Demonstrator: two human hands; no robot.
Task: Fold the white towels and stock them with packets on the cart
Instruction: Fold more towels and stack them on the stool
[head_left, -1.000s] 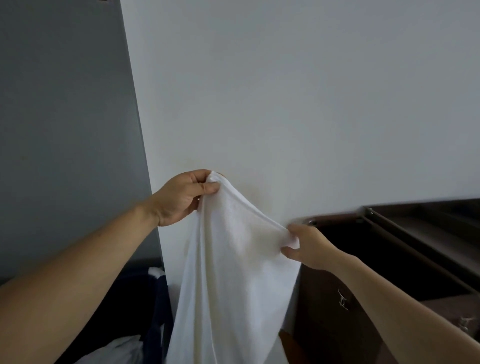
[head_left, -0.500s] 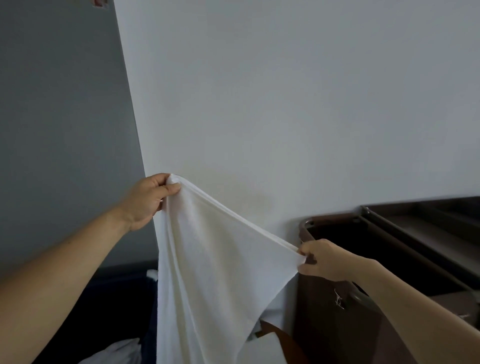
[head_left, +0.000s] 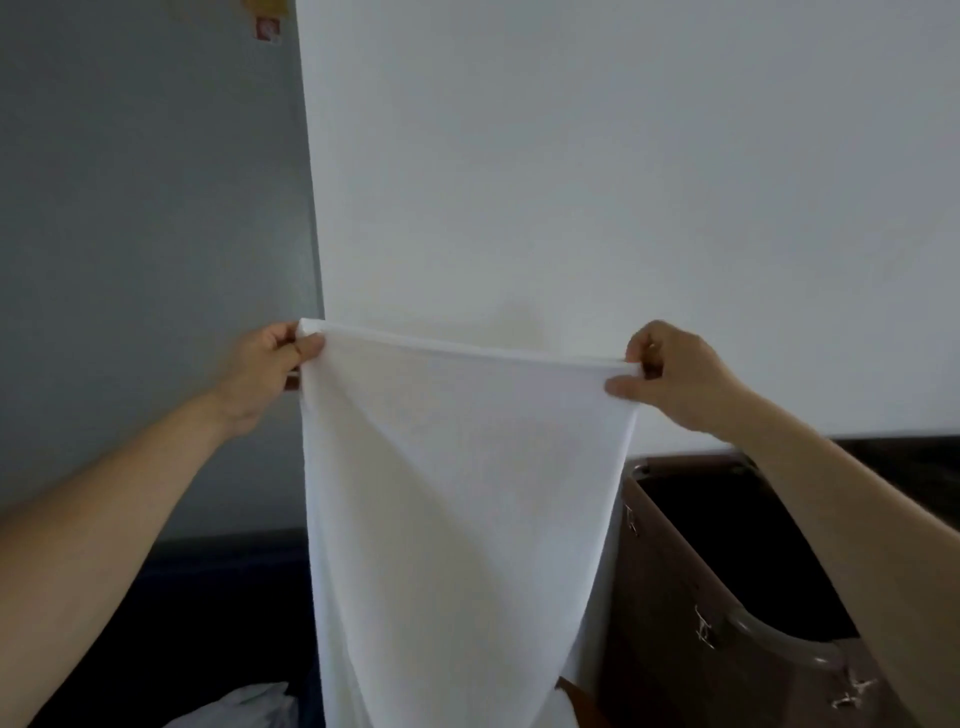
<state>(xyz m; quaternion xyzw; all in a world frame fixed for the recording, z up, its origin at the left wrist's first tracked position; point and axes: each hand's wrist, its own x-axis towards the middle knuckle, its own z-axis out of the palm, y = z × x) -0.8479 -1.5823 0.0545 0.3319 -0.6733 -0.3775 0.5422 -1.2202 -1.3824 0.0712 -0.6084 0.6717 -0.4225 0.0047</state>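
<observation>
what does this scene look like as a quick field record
left hand: pinches the top left corner of the white towel
right hand: pinches the top right corner
white towel: held spread, top edge nearly level, rest hanging unfolded
brown cart: lower right, beside the towel
white cloth: bottom left, partly in view

Soft, dim light falls evenly across the white wall (head_left: 649, 182), while the grey wall (head_left: 145, 218) to the left sits in shade. The towel (head_left: 457, 493) is the brightest surface, marked by faint grey shadows along its folds. The lower-left corner and the inside of the cart (head_left: 660, 597) sink almost to black. Wide-angle distortion bows the wall edge and stretches the arms (head_left: 119, 519) near the frame's corners; fine detail is soft throughout.
</observation>
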